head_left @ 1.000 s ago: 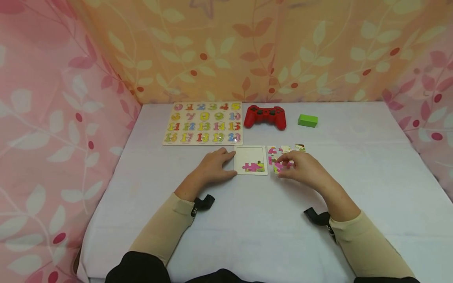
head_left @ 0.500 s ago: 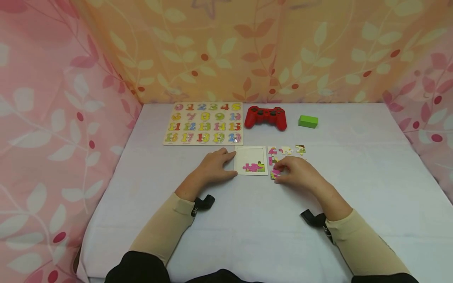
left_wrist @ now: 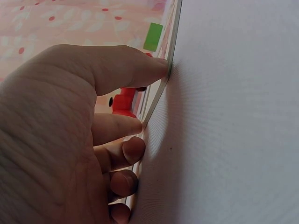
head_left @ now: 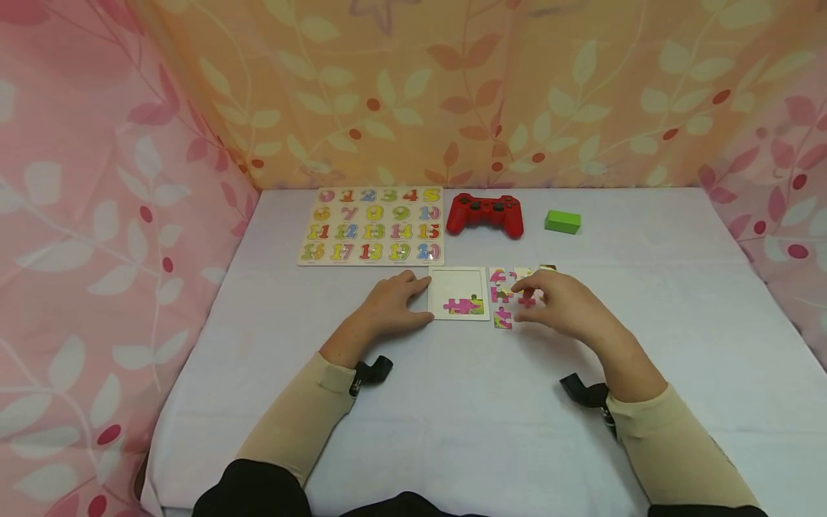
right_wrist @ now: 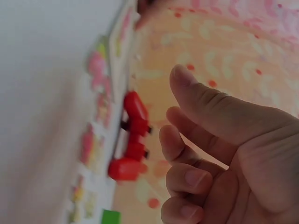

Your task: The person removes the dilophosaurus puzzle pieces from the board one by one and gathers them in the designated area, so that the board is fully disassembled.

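A small white square puzzle tray (head_left: pixel 454 280) lies flat, with joined pink and green pieces (head_left: pixel 463 306) in its lower right corner. My left hand (head_left: pixel 390 305) rests at the tray's left side, thumb and index fingertips touching its edge near the two corners; the left wrist view shows the other fingers bent beneath. My right hand (head_left: pixel 558 305) hovers over loose jigsaw pieces right of the tray and hides some of them. In the right wrist view, thumb and fingers (right_wrist: pixel 189 179) are loosely bent around nothing. A pink and green jigsaw piece (head_left: pixel 502 318) lies left of its thumb.
Behind the tray lies a wooden number board (head_left: pixel 371 226). Beside it sit a red game controller (head_left: pixel 484 214) and a green block (head_left: pixel 562 222). Patterned curtains (head_left: pixel 413 93) enclose the white table (head_left: pixel 452 431) at the back and sides.
My right hand shifts a jigsaw piece slightly left and toward me, then lets go and lifts away to the right. The left hand and tray stay where they are.
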A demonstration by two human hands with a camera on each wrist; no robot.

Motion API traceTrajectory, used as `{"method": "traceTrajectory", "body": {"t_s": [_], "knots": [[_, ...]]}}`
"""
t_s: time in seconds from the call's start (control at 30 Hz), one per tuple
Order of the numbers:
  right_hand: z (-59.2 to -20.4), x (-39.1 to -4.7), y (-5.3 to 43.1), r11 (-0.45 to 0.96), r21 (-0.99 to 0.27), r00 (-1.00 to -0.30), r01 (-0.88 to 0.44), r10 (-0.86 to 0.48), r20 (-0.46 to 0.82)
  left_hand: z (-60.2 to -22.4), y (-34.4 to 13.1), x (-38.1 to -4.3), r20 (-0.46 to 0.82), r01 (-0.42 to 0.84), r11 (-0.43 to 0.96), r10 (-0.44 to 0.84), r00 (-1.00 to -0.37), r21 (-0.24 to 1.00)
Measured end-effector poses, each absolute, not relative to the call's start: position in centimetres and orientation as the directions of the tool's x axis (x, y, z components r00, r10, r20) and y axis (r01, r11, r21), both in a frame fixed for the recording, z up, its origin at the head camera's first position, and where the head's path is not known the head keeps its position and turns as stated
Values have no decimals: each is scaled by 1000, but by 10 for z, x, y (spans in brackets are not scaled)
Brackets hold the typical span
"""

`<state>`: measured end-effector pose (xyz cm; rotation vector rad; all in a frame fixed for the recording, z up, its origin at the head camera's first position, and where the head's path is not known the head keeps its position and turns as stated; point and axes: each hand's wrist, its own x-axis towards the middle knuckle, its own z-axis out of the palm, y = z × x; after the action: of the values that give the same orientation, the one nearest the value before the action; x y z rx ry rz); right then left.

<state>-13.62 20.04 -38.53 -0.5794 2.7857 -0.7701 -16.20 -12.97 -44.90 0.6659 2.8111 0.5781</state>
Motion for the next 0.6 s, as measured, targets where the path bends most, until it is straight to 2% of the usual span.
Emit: {"method": "traceTrajectory", "body": {"t_s": [0.2,0.33,0.47,0.6], "knots": [[-348,-132,217,807,-518,-938,-282,-345,-26,-449,-129,-162,-97,390,822,466,-879,414],[-330,-129,222,798,-518,-946,-307,-314,77,-449,-130,-162,-94,392,823,466,-880,411],[-321,-127,215,762,-546,-937,-347,-302,175,-449,-129,-162,-91,394,820,469,-879,415],[-318,-127,197,726,-581,-928,-369,-324,184,-450,-129,-162,-88,395,818,469,-879,419]]}}
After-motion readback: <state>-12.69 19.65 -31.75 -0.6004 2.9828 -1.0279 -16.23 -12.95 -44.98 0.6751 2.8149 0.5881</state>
